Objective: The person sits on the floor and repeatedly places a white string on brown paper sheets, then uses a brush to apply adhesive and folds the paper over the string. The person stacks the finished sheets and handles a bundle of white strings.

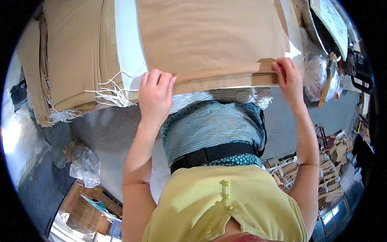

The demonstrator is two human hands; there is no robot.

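Note:
A large sheet of brown paper [213, 36] lies on the stack in front of me, its near edge turned up into a narrow folded strip. My left hand [156, 90] pinches the left end of that edge between thumb and fingers. At the right end, my right hand [288, 76] grips the same edge, fingers closed. White cords [225, 96] hang in a row below the stack's front edge. Just left of my left hand lies a white sheet [130, 40] with a bunch of loose white cords [117, 97] at its corner.
Stacked brown paper pieces [76, 52] with white cords stand to the left. On the right are a round pan-like container [318, 28], a wooden-handled brush [325, 82] and clear plastic [316, 72]. Plastic bags [85, 165], a cardboard box [86, 207] and piled corded pieces [334, 161] lie on the floor.

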